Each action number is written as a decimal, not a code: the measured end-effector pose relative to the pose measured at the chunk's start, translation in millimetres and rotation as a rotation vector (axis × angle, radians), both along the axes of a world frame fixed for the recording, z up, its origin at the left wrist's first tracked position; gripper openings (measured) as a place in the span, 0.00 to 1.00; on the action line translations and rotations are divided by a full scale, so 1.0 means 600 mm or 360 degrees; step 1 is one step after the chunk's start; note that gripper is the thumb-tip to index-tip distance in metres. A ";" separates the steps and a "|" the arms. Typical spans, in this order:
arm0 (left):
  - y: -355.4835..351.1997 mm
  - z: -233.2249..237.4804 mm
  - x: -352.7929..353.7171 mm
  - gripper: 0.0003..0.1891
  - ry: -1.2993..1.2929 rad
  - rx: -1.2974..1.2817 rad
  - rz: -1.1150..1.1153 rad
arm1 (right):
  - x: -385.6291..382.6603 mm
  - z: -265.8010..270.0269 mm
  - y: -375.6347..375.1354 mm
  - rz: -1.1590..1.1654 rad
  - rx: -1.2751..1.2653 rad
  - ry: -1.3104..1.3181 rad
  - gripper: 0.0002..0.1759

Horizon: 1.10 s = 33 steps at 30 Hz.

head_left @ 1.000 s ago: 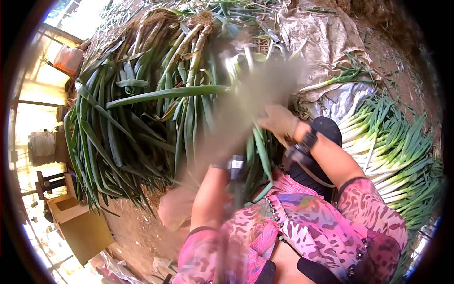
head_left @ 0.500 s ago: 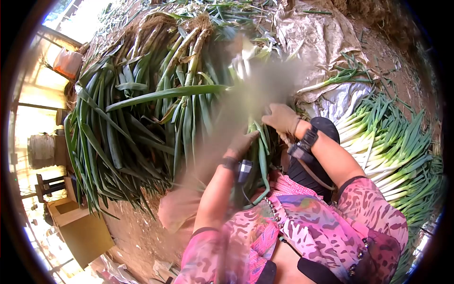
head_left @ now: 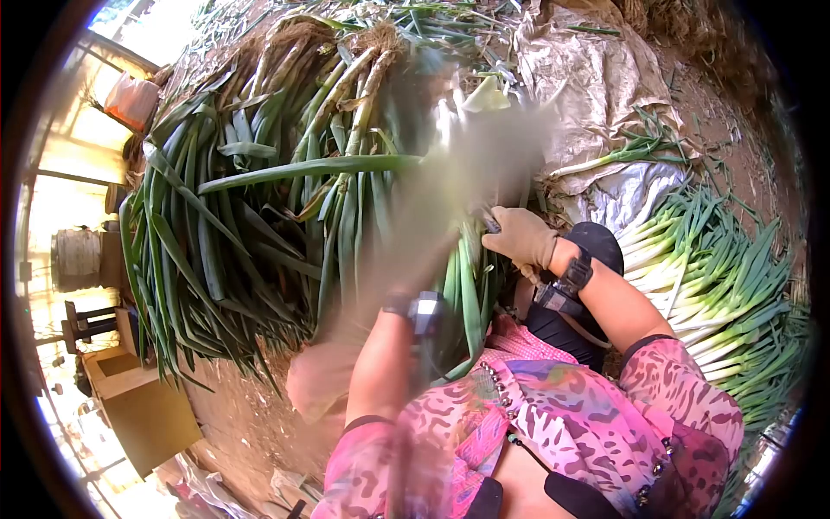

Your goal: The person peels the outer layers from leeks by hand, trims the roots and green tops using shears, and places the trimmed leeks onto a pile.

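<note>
My right hand [head_left: 523, 236], in a tan glove, is closed at the lower end of the grey smear. A small dark piece shows at its fingertips, too little of it to name. Green onion leaves [head_left: 468, 298] hang beside these fingers, down towards my lap. My left hand [head_left: 418, 278] is left of the leaves and mostly lost behind the smear, so its fingers and any hold are hidden. Pale onion stems [head_left: 445, 121] show above the smear. A big heap of untrimmed green onions [head_left: 233, 216], roots at the top, lies on the left.
Cleaned green onions [head_left: 700, 285] with white stems are piled on the right. A single onion [head_left: 605, 160] lies on a crumpled sheet [head_left: 596, 78] at the upper right. A wooden box [head_left: 147, 406] stands at the lower left. A grey smear covers the middle of the view.
My left hand has slipped behind the smear. My right hand has turned slightly, and the dark piece now shows at its fingertips. The green leaves between my hands have shifted and spread.
</note>
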<state>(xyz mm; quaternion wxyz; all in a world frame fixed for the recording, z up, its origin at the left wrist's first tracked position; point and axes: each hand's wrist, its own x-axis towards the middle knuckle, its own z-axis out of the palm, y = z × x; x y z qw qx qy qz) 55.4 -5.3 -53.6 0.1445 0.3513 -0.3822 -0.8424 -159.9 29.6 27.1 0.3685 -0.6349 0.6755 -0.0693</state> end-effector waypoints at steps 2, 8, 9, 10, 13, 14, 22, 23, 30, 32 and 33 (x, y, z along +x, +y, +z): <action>0.004 0.033 -0.005 0.25 0.0038 0.0009 -0.0027 | 0.003 0.005 0.011 -0.0233 -0.0031 0.0057 0.28; 0.034 0.097 0.015 0.31 -0.1025 -0.0940 -0.0249 | 0.008 -0.029 0.005 -0.0181 -0.0239 -0.0264 0.30; 0.045 0.121 0.040 0.33 -0.0958 -0.1051 -0.0058 | 0.008 -0.070 -0.008 -0.0184 -0.0302 -0.0325 0.28; 0.058 0.172 0.064 0.33 -0.1064 -0.1123 0.0021 | 0.019 -0.060 -0.012 -0.0137 -0.0300 -0.0565 0.27; 0.116 0.290 0.148 0.31 -0.1441 -0.1370 0.0370 | -0.002 -0.164 -0.077 0.0255 -0.0488 -0.0411 0.22; 0.154 0.318 0.181 0.30 -0.1581 -0.1384 0.0472 | -0.024 -0.238 -0.107 0.0496 -0.0779 -0.0300 0.22; 0.453 0.376 0.366 0.30 -0.2397 -0.1409 0.0905 | 0.125 -0.186 -0.114 -0.0393 0.0175 -0.0651 0.32; 0.473 0.365 0.375 0.32 -0.2455 -0.1332 0.0853 | 0.131 -0.193 -0.119 -0.0542 0.0227 -0.0674 0.33; 0.539 0.275 0.365 0.43 -0.2405 -0.1578 0.1118 | 0.141 -0.217 -0.120 -0.0396 0.0077 -0.0506 0.35; 0.537 0.264 0.371 0.43 -0.2390 -0.1619 0.1149 | 0.142 -0.224 -0.121 -0.0420 0.0061 -0.0476 0.34; 0.535 0.258 0.373 0.43 -0.2383 -0.1639 0.1162 | 0.141 -0.226 -0.122 -0.0417 0.0079 -0.0481 0.34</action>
